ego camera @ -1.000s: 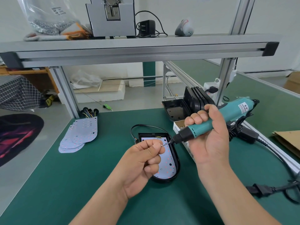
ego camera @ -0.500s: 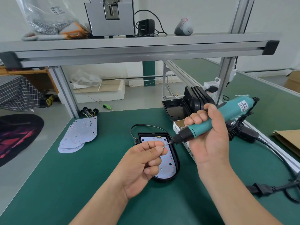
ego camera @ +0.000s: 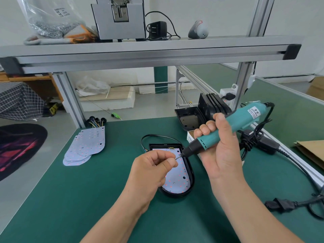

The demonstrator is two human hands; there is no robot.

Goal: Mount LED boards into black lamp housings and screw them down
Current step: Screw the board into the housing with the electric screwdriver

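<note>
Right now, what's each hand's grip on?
Left hand: pinches something tiny, likely a screw, at the bit tip.
Right hand: grips the teal screwdriver.

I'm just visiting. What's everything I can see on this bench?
housing: one, black, mid-mat
board: one, white, inside housing
spare boards: stack, white, mat's left
empty housings: several, black, behind screwdriver
screwdriver: one, teal, tip over housing
box: one, white, beside housing
cords: black, mat's right
shelf: one, grey, overhead
bag: one, clear, shelf's left
machine: one, grey, shelf's middle
adapter: one, black, beside machine
mat: one, green, benchtop
left hand: pinches apparent screw at bit tip
right hand: grips screwdriver
</note>
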